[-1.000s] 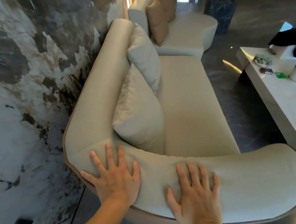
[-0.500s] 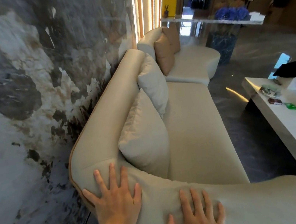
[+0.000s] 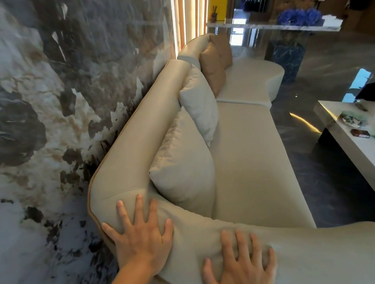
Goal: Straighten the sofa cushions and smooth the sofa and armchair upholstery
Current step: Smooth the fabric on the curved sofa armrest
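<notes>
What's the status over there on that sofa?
Left hand and right hand flat, open, on cream upholstered sofa arm. Cream cushions untouched. Nothing in the way.

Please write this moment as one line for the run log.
step: smoothing sofa arm | left hand: flat, open, near corner | right hand: flat, open, on arm top | cushions: untouched, leaning on backrest

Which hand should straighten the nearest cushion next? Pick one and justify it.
Left. The left hand lies flat on the sofa arm, fingers almost reaching the nearest cushion; the right hand lies farther back.
</notes>
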